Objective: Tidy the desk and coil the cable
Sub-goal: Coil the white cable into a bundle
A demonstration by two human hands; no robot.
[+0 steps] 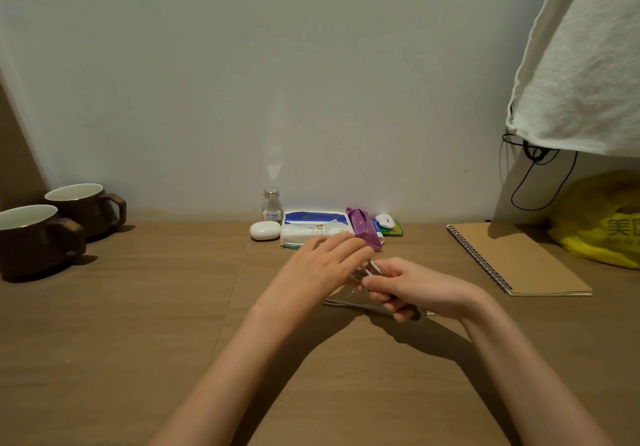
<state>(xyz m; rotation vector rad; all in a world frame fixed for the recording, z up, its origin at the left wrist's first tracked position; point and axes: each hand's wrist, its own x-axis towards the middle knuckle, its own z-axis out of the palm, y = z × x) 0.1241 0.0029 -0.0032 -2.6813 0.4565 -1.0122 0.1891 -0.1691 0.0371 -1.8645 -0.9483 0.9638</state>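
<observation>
I hold the pale grey cable (pixel 346 304) just above the middle of the counter (pixel 138 307), between my two hands. My right hand (pixel 422 289) has a clenched grip on it: the fingers curl round a bundle of strands, and a loop end sticks out beneath my knuckles. My left hand (pixel 322 265) is released, with the fingers stretched nearly straight and pointing right. A few strands run from my right grip up against those fingers. I cannot tell whether they pass round the fingers or only lie against them. One long run of the cable hangs low under both hands, close to the wood.

Along the wall behind my hands sit a white earbud case (pixel 265 231), a small glass bottle (pixel 272 205), a pack of tissues (pixel 311 227), a purple packet (pixel 363 229) leaning on the pack, and a small white object (pixel 386 221) on a green box (pixel 394 231). Two brown mugs (pixel 31 237) stand at the far left, touching or nearly so. A spiral notebook (pixel 519 262) lies closed on the right, near a yellow plastic bag (pixel 602 224). A white cloth (pixel 581 64) hangs above the bag, with a black cord (pixel 533 182) dangling below it.
</observation>
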